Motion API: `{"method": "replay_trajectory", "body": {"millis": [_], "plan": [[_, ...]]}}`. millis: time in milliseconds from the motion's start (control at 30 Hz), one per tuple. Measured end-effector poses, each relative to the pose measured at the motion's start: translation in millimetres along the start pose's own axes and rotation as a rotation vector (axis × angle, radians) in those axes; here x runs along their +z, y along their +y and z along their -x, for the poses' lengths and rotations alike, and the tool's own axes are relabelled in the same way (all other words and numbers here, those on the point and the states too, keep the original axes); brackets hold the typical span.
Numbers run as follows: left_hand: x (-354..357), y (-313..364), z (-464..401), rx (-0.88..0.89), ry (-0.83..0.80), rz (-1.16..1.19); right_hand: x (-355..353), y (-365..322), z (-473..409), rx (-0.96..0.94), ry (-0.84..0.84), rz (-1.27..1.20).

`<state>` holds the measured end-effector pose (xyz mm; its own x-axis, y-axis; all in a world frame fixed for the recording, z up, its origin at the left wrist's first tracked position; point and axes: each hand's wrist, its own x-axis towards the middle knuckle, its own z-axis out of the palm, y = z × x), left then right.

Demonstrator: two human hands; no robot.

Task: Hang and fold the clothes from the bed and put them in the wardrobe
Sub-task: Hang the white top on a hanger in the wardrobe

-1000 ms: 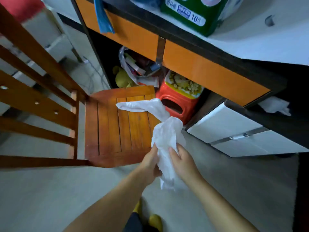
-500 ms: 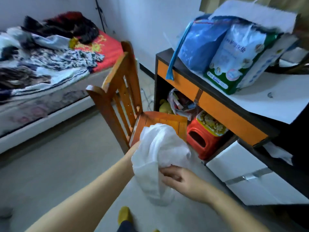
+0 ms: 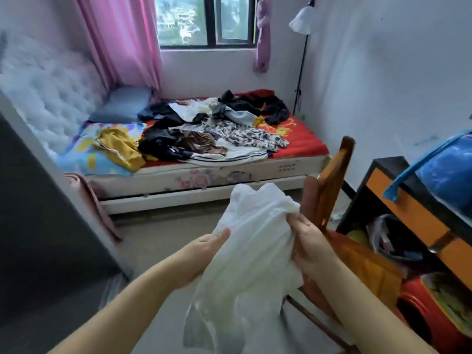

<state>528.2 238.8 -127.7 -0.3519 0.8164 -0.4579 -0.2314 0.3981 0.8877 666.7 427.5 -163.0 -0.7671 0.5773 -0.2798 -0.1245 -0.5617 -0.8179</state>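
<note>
You hold the white garment up before you, left hand and right hand each clenched on its cloth; the clothes pile lies on the bed.

Thin, sheer white cloth garment, glossy varnished wooden chair, tufted padded headboard

I see the bed, red-sheeted, under the window. Jumbled clothes cover it; a grey pillow lies at its head.
</note>
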Motion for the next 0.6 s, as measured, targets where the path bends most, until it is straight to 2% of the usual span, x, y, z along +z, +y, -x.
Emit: {"method": "replay_trajectory", "body": {"millis": [100, 233, 367, 500, 533, 600], "plan": [[-64, -8, 28, 0.162, 0.200, 0.237, 50, -3, -9, -0.125, -0.015, 0.106], [-144, 1, 76, 0.311, 0.360, 0.622, 109, 1, -11, -0.237, 0.081, 0.211], [-197, 23, 123, 0.398, 0.426, 0.751, 149, -1, -19, -0.307, 0.187, 0.202], [-222, 45, 154, 0.472, 0.367, 0.809, 182, 5, -33, -0.221, 0.224, 0.133], [-224, 52, 160, 0.494, 0.351, 0.841, 190, 7, -35, -0.175, 0.186, 0.175], [-225, 62, 167, 0.521, 0.317, 0.884, 212, 13, -30, -0.094, 0.087, 0.426]]}}
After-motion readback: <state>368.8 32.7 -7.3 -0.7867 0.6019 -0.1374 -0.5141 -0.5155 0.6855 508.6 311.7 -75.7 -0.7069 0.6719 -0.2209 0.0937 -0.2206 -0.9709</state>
